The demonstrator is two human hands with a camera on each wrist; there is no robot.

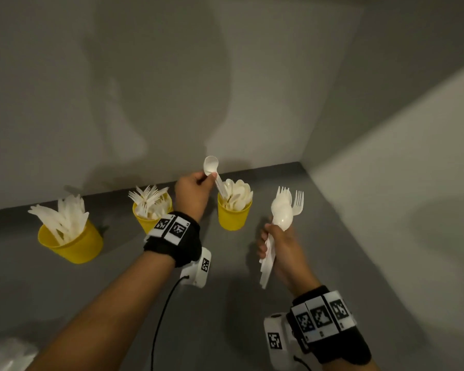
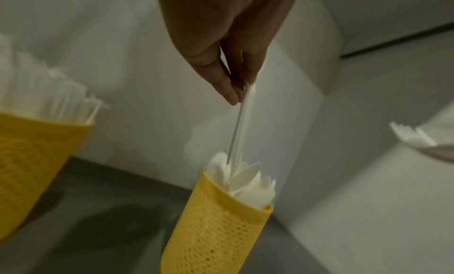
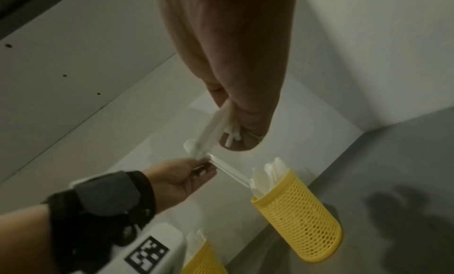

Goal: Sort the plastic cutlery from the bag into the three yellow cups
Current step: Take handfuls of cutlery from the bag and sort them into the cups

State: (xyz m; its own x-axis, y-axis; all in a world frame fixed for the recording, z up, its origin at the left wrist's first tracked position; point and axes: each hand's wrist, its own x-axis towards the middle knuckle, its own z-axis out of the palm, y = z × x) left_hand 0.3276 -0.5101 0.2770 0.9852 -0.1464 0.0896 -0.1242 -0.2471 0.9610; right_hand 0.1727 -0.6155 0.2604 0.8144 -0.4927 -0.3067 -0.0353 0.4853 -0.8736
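Three yellow mesh cups stand along the back wall: the left cup (image 1: 73, 243) holds knives, the middle cup (image 1: 145, 220) forks, the right cup (image 1: 233, 214) spoons. My left hand (image 1: 198, 183) pinches a white spoon (image 1: 212, 167) near its bowl, handle end pointing down into the spoon cup (image 2: 216, 225). The spoon's handle (image 2: 237, 130) reaches the spoons there. My right hand (image 1: 275, 243) grips a bundle of white cutlery (image 1: 283, 210), spoons and forks upright, to the right of the spoon cup (image 3: 299, 216).
A grey tabletop (image 1: 225, 303) meets white walls at the back and right. Clear plastic of a bag (image 1: 6, 354) shows at the bottom left corner. A black cable (image 1: 161, 314) hangs from the left wrist camera.
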